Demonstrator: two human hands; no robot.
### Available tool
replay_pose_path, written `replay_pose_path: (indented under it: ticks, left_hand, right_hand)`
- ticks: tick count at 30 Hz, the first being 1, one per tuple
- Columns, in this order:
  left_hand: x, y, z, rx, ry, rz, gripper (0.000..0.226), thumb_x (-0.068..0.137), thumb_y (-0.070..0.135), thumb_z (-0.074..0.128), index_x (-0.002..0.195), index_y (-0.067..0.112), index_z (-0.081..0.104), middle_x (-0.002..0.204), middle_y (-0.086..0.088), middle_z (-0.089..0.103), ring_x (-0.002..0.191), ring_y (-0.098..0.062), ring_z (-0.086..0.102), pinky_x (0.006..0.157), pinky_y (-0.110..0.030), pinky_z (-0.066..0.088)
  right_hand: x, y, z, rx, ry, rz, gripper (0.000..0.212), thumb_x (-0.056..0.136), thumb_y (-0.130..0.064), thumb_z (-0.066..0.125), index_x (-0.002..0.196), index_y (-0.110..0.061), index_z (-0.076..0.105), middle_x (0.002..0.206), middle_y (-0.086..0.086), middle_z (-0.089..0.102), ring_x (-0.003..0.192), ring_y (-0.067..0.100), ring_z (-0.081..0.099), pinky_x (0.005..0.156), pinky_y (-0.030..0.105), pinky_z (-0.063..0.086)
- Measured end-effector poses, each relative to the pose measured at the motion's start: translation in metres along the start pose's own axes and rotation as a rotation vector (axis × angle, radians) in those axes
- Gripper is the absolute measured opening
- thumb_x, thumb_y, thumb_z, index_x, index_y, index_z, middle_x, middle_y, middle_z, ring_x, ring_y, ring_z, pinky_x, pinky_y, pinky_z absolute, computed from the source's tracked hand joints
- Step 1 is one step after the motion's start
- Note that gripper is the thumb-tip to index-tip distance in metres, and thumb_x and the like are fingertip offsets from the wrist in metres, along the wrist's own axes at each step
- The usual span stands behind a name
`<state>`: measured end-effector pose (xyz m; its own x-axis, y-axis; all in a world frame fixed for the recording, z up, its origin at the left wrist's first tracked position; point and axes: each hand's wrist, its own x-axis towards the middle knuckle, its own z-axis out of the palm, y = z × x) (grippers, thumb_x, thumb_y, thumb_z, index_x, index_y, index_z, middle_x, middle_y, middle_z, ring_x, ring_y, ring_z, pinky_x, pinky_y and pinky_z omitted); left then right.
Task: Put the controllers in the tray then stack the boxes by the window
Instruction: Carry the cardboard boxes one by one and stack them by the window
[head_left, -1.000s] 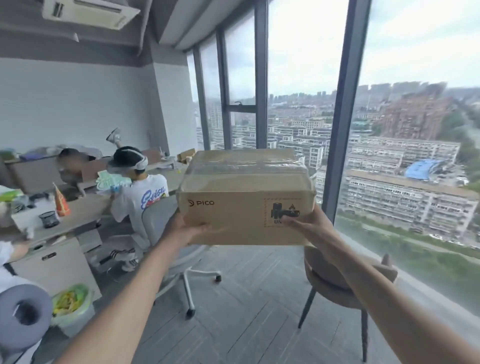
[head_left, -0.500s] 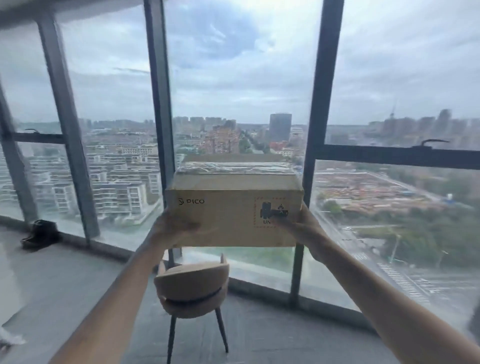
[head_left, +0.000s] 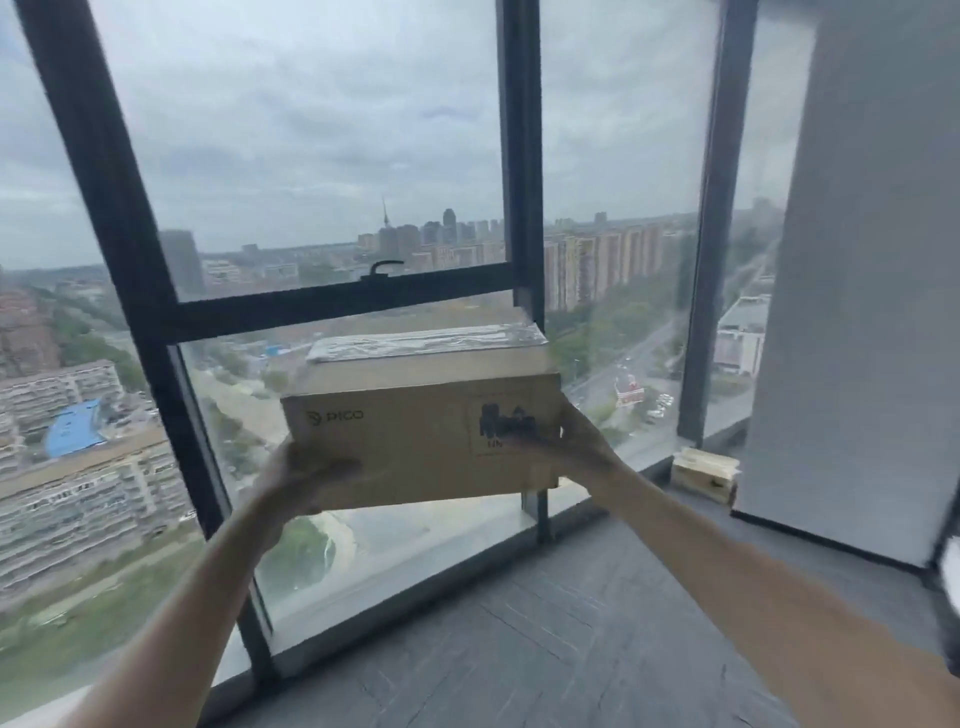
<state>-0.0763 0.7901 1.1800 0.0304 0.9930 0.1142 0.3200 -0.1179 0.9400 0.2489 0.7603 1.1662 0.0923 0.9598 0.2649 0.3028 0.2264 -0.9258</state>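
Note:
I hold a brown cardboard PICO box (head_left: 410, 436) with clear tape across its lid in mid-air, in front of the floor-to-ceiling window (head_left: 332, 208). My left hand (head_left: 304, 475) grips its lower left corner and my right hand (head_left: 569, 441) grips its lower right side. The box tilts slightly down to the left. A small pale box (head_left: 705, 473) lies on the floor by the window at the right, next to a grey pillar. No controllers or tray are in view.
Dark window frames (head_left: 522, 156) run down to the grey plank floor (head_left: 571, 623). A wide grey pillar (head_left: 857, 260) stands at the right. A white object shows at the far right edge (head_left: 953, 566).
My view has swung right along the window with the box still held in both hands. The desks, seated people and beige chair have left the view; the pillar and small pale box have appeared.

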Motion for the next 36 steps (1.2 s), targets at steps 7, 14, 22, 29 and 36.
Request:
replay_pose_path:
  ticks: [7,14,22,29,36]
  left_hand:
    - [0.135,0.048,0.255,-0.030,-0.228,0.094,0.076,0.036,0.050,0.081,0.103,0.017,0.070,0.099,-0.008,0.076,0.096,-0.032,0.070,0.069,-0.046,0.057]
    - [0.238,0.083,0.413,-0.094,-0.358,0.121,0.067,0.043,0.038,0.085,0.104,0.020,0.066,0.099,-0.006,0.072,0.092,-0.027,0.068,0.060,-0.040,0.058]
    - [0.419,0.081,0.529,-0.092,-0.434,0.147,0.057,0.056,0.026,0.086,0.108,0.027,0.063,0.104,-0.001,0.072,0.095,-0.025,0.068,0.069,-0.053,0.059]
    - [0.598,0.103,0.629,-0.122,-0.540,0.163,0.035,0.076,0.009,0.082,0.094,0.029,0.060,0.092,0.006,0.068,0.084,-0.018,0.063,0.067,-0.037,0.053]
    - [0.747,0.122,0.745,-0.139,-0.611,0.161,0.032,0.078,0.005,0.079,0.088,0.027,0.059,0.087,0.008,0.067,0.075,-0.012,0.062,0.067,-0.035,0.049]
  right_hand:
    - [0.070,0.094,-0.222,-0.043,0.213,0.087,0.081,0.057,-0.060,0.089,0.128,-0.048,0.053,0.117,-0.016,0.070,0.115,0.015,0.063,0.100,0.046,0.052]
    - [0.142,0.155,-0.346,-0.037,0.351,0.104,0.077,0.066,-0.042,0.087,0.134,-0.033,0.052,0.116,-0.010,0.070,0.115,0.019,0.062,0.101,0.049,0.050]
    - [0.285,0.242,-0.410,-0.085,0.459,0.132,0.063,0.074,-0.039,0.083,0.130,-0.033,0.053,0.119,-0.011,0.067,0.114,0.016,0.060,0.102,0.046,0.049]
    - [0.445,0.301,-0.464,-0.098,0.558,0.196,0.054,0.081,-0.029,0.081,0.128,-0.029,0.055,0.119,-0.009,0.068,0.113,0.014,0.061,0.099,0.036,0.049]
    - [0.577,0.360,-0.541,-0.114,0.640,0.237,0.051,0.081,-0.029,0.080,0.125,-0.032,0.053,0.119,-0.010,0.067,0.111,0.011,0.061,0.094,0.033,0.049]
